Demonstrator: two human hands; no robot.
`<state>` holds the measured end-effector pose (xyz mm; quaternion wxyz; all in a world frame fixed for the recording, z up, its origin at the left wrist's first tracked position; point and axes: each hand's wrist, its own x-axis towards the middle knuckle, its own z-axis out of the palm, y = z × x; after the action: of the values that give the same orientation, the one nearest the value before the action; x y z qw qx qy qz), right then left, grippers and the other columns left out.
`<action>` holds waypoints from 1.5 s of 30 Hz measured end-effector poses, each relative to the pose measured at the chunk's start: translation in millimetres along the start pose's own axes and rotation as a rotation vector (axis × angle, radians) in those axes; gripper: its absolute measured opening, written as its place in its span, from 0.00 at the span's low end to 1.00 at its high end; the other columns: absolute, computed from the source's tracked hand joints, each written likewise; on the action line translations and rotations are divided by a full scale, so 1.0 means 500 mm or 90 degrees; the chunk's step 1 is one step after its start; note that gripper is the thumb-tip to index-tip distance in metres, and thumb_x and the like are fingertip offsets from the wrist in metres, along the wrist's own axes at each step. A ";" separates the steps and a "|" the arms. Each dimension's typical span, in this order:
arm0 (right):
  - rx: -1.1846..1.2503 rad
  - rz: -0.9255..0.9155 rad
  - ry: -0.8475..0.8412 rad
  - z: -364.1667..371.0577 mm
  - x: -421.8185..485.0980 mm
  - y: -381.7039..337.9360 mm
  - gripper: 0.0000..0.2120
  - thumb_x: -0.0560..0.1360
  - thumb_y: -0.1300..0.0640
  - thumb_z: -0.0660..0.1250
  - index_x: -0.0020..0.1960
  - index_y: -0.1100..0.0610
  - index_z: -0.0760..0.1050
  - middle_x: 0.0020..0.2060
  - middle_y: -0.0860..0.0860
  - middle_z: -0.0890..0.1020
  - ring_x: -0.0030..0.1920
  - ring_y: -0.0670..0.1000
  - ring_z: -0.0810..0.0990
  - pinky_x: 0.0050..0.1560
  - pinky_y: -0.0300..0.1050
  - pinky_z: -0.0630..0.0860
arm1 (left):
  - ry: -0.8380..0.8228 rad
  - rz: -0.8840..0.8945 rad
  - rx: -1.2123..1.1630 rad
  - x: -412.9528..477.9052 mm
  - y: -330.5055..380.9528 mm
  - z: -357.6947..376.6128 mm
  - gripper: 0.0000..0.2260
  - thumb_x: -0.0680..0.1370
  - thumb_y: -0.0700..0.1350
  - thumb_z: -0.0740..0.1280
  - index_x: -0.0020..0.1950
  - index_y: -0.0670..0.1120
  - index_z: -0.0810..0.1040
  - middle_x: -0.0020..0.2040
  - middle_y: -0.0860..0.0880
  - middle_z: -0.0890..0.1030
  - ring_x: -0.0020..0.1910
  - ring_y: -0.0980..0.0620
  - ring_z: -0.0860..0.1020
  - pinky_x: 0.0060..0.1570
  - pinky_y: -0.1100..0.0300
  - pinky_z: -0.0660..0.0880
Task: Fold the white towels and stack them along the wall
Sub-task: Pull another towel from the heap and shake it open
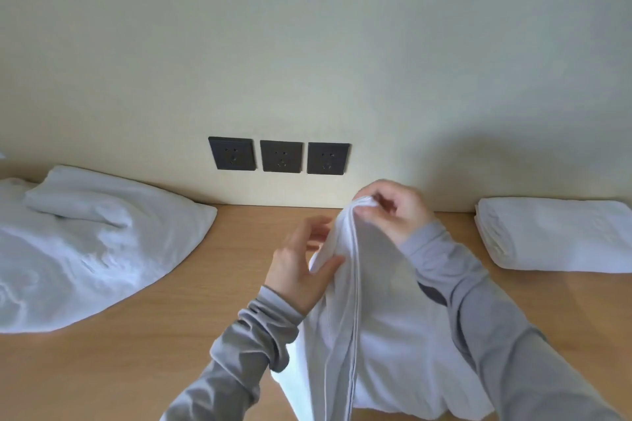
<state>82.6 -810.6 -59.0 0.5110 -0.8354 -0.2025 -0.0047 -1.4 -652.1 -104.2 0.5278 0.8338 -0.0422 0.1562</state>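
Your right hand (pixel 398 212) has the towel (pixel 372 335) pinched at its top, thumb and fingers closed on the bunched hem, held up over the middle of the tabletop (pixel 219 284) near the wall edge. The rest hangs toward you, its lower part pooled at the near edge. Your left hand (pixel 304 263) is half open, thumb against the cloth just below the pinch and fingers curled loosely; looks like it's hunting for the second corner, not gripping yet.

To do this step cleanly: run the left fingers down the stitched hem from the pinch until you hit the corner, then close on it. Don't grab mid-edge or the fold will skew. Once you hold both corners, spread them apart and lift so the pooled part clears the wood before you lay it flat.

The folded stack (pixel 554 236) sits at the right end against the wall; that's the drop spot. The unfolded pile (pixel 85 249) is at the left end, well clear.
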 end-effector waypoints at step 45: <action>0.016 0.048 0.238 -0.265 0.041 0.028 0.12 0.72 0.70 0.67 0.41 0.53 0.77 0.32 0.35 0.82 0.36 0.34 0.78 0.41 0.23 0.71 | 0.000 0.342 0.340 0.069 -0.101 -0.211 0.23 0.78 0.57 0.58 0.38 0.39 0.78 0.34 0.46 0.76 0.36 0.54 0.69 0.37 0.64 0.69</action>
<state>132.8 -922.9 -3.3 0.5502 -0.8204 -0.0728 -0.1378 20.3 -532.3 -95.7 0.2322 0.9012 -0.2171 0.2946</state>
